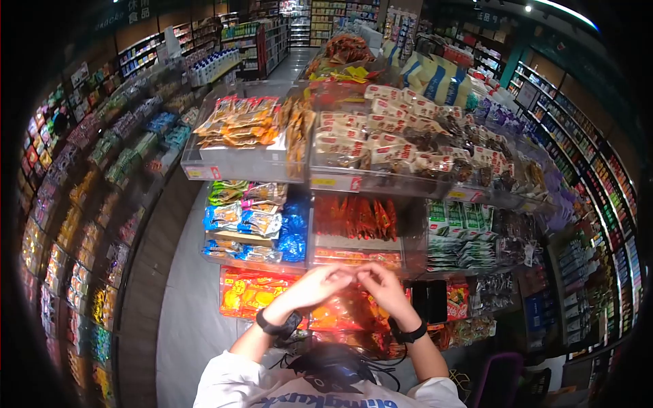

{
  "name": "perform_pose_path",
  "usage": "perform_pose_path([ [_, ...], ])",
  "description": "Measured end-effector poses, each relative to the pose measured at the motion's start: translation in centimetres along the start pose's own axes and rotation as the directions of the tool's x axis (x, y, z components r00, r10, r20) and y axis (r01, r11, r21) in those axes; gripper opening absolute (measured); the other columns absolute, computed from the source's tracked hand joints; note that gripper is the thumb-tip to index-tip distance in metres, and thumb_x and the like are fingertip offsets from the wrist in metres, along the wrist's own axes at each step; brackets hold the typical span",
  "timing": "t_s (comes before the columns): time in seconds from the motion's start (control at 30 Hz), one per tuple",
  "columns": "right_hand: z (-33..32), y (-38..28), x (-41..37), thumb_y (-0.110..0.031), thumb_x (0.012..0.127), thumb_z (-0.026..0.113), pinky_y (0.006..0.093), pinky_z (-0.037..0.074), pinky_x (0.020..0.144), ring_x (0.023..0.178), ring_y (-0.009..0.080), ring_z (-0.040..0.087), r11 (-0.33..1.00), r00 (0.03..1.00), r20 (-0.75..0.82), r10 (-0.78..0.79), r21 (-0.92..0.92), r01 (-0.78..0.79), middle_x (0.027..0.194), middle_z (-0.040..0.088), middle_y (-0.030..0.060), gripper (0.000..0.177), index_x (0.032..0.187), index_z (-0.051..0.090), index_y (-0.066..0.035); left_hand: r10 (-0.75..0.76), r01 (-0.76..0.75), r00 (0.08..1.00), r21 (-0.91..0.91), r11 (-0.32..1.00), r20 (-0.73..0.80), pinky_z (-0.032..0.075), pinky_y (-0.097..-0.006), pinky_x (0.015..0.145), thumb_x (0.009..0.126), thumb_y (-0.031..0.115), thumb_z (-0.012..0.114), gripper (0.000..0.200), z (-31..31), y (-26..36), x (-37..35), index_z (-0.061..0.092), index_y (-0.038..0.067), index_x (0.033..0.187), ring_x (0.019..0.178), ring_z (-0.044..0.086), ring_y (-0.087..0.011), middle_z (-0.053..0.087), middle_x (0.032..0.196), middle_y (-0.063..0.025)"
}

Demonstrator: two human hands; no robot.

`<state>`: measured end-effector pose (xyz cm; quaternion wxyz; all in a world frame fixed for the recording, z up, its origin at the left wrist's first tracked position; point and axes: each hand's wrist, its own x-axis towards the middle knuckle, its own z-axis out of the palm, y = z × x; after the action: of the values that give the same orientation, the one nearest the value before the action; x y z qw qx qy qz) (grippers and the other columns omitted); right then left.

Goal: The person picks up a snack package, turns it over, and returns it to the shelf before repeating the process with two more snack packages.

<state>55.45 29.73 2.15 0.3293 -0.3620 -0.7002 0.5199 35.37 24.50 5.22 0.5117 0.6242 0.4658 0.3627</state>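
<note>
White sleeves point(228, 381) and hands point(318, 284) face tiered snack bins point(252, 165) amid shop shelves point(141, 272).

"Where did the camera look from?"
"The wearer's head. It faced forward and down: the left hand point(320, 283) was near, at six o'clock; the back shelves point(333, 15) stood far off, at twelve."

My L hand point(316, 285) and R hand point(386, 291) are close at the fingertips; can't tell if there's smth tiny btwn them. Just past them, in the mid, are lots of thin, shiny red pkts point(357, 217), standing close in a row. Lower down, beneath my hands, are big red bags point(250, 294) w/ orange pics, fronts up, side by side.
</note>
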Motion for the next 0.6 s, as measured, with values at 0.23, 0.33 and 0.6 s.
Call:
perform_pose_path([
  [0.23, -5.7, 2.6, 2.7, -0.014, 0.086, 0.058, 0.0317, 0.047, 0.069, 0.079, 0.0226, 0.061, 0.928, 0.881, -0.441, -0.174, -0.373, -0.003, 0.087, 0.062, 0.0150, 0.018, 0.093, 0.062, 0.002, 0.083, -0.088, 0.996, 0.131, 0.987, 0.043, 0.045, -0.0264, 0.076, 0.089, 0.021, 0.056, 0.031, 1.8, 1.7, 13.7, 0.057, -0.001, 0.111, 0.090, 0.057, -0.0136, 0.063, 0.099, -0.0089],
  [0.33, -5.4, 5.1, 4.0, -0.016, 0.085, 0.055, 0.0427, 0.047, 0.074, 0.084, 0.0385, 0.059, 0.842, 0.868, -0.403, -0.291, -0.538, 0.032, 0.093, 0.059, 0.0247, 0.023, 0.094, 0.060, 0.004, -0.140, 0.103, 0.987, 0.364, 0.926, 0.076, 0.049, -0.0318, 0.058, 0.087, 0.023, 0.054, 0.032, 2.5, 4.7, 18.1, 0.059, -0.001, 0.108, 0.074, 0.062, -0.0183, 0.065, 0.086, -0.0100],
  [0.6, -3.8, 8.9, 7.0, -0.019, 0.085, 0.053, 0.0497, 0.043, 0.091, 0.101, 0.0483, 0.053, 0.722, 0.928, -0.369, 0.045, -0.630, -0.285, 0.135, 0.033, 0.0336, 0.036, 0.102, 0.057, 0.012, -0.037, -0.153, 0.970, 0.726, 0.671, 0.239, 0.049, -0.0372, 0.069, 0.085, 0.032, 0.054, 0.033, 3.5, -9.1, 29.9, 0.067, 0.006, 0.100, 0.076, 0.062, -0.0267, 0.067, 0.088, -0.0166],
])
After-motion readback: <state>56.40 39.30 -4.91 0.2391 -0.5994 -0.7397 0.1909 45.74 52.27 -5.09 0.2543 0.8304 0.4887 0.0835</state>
